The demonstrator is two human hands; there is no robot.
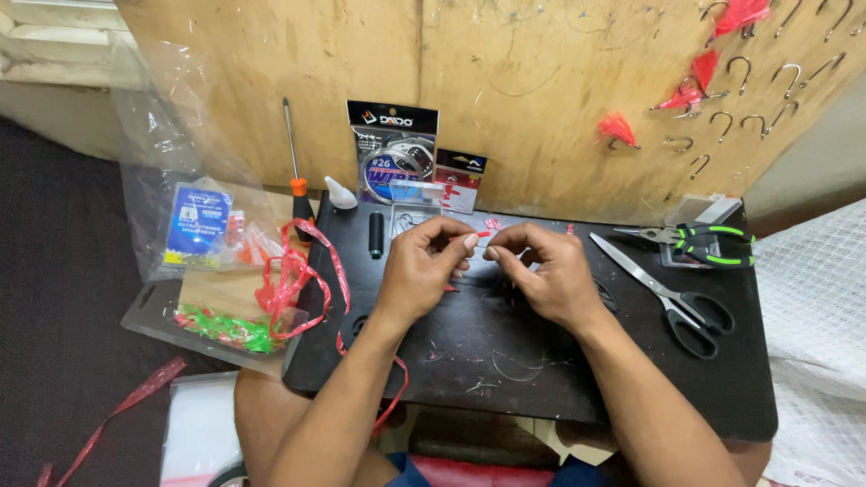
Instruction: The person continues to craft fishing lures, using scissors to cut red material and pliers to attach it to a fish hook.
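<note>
Over a black table [631,379], the left hand [419,266] and right hand [546,271] meet, fingers [469,242] pinched narrowly on a small red strip [484,234] (probably light, limp, slippery; best gripped at its ends). Scissors [663,293] lie right of the fingers.

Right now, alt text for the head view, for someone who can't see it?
Over a black work board, a person's left hand and right hand meet, pinching a small red piece between the fingertips. Scissors and green-handled pliers lie to the right, red ribbon and plastic packets to the left. Hooks hang on the plywood wall behind.
</note>
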